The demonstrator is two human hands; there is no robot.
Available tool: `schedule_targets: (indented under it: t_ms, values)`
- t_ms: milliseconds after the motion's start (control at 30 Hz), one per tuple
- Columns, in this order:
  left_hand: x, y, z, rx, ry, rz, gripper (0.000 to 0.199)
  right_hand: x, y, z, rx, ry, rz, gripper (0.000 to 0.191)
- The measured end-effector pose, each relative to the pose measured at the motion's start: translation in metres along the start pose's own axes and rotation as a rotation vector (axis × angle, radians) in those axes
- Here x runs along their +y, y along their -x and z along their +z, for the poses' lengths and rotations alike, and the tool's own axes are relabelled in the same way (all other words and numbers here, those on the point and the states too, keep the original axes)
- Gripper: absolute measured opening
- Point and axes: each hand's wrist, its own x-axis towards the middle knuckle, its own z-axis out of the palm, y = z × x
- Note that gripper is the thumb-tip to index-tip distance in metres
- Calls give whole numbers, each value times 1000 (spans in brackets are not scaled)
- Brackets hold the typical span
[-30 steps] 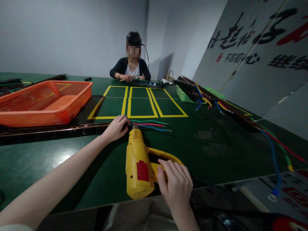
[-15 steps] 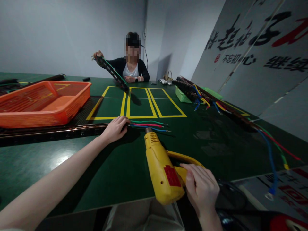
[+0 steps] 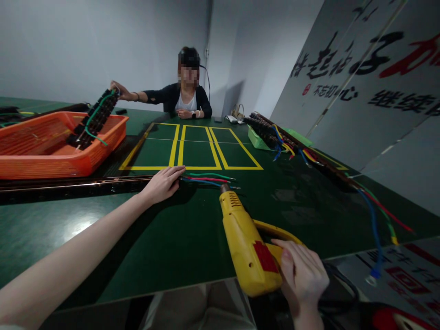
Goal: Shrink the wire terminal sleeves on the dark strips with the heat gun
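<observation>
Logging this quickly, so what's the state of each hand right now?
Left hand: laid over the end of the dark strip; its grip is hidden.
Right hand: closed, holding the yellow heat gun.

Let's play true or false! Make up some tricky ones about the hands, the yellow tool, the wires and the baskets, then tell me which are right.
1. The right hand is holding the yellow heat gun. True.
2. The left hand is up in the air. False: it rests at the end of the long dark strip.
3. Near that hand are a green wire, a red wire and a blue wire. True.
4. The person opposite holds a dark part over the green basket. False: it is over the orange basket.
5. The tape lines on the table are yellow. True.
</observation>
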Motion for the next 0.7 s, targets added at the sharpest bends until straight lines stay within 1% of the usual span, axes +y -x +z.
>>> schedule_targets:
  t_ms: [167,233,367,467,600,700]
  values:
    - [1,-1,0,39,38,-13,55,-22,1,-1,-7,10,22,22]
    - [2,-1,0,59,45,-11,50,-33,1,1,-5,1,54,21]
    - [5,-1,-5,132,86,-29,33,-53,-1,10,-28,-53,84,22]
    - [6,-1,-8,148,90,-18,24,-69,-5,17,-49,-116,98,23]
    - [6,-1,-9,144,81,-4,21,-85,-9,25,-61,-162,106,23]
    - [6,-1,-8,155,91,-17,20,-90,-10,27,-59,-170,109,22]
